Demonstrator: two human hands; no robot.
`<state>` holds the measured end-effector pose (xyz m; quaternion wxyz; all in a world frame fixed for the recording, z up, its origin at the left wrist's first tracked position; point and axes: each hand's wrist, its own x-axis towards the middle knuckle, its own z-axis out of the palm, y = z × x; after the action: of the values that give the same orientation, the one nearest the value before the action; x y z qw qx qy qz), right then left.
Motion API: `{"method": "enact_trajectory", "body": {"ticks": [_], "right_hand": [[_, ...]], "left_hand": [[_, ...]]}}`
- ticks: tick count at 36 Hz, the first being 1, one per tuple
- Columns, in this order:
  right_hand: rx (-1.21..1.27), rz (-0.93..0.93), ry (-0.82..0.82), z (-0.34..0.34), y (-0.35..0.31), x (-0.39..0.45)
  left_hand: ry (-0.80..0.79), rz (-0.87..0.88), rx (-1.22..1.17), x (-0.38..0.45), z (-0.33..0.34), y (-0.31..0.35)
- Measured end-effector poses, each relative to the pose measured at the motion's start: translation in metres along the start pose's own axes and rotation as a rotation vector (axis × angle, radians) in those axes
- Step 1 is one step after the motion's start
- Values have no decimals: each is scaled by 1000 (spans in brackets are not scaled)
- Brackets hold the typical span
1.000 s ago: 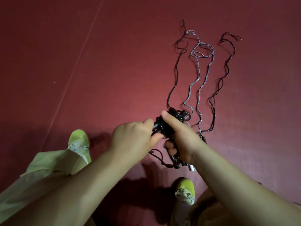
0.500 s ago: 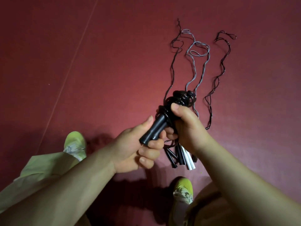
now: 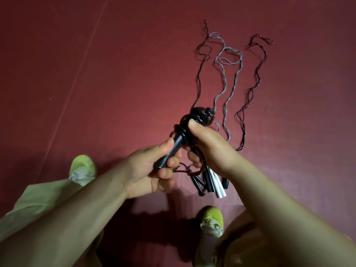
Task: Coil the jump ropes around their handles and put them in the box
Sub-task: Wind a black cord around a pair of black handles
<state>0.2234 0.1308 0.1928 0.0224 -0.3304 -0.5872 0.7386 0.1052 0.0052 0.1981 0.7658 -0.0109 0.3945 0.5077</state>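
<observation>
Lime-green shoes frame the bottom of the view, the right shoe nearest and the left shoe out to the side, with a pale green trouser leg beside it. Up from there, the left hand grips the black handle, fingers curled underneath and thumb laid along its top. Right alongside, the right hand wraps its fingers round the coiled black rope, thumb tip pressed onto the glossy loops wound about the handle's far end. The bundle is held in the air above the floor, between the two hands. Under the right wrist, a cluster of loose handles lies on the dark red floor, several black and two white, side by side. Beyond them, the uncoiled ropes stretch away across the floor: a dark one on the left, a pale grey one in the middle, another dark one on the right, all wavy, ending in small loops at the far end. The box is not in sight.
</observation>
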Motion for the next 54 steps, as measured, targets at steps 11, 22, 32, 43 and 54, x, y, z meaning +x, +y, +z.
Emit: {"method": "enact_trajectory", "body": {"ticks": [11, 22, 32, 43, 54], "right_hand": [[-240, 154, 124, -1, -3, -5], [-135, 245, 159, 12, 3, -5], [68, 189, 188, 12, 6, -4], [236, -92, -183, 9, -1, -6], [-60, 47, -62, -3, -2, -5]], "left_hand": [[226, 123, 296, 7, -1, 2], [464, 399, 944, 21, -21, 0], [441, 342, 977, 13, -8, -1], [-462, -185, -39, 2, -17, 3], [28, -23, 297, 5, -6, 7]]}}
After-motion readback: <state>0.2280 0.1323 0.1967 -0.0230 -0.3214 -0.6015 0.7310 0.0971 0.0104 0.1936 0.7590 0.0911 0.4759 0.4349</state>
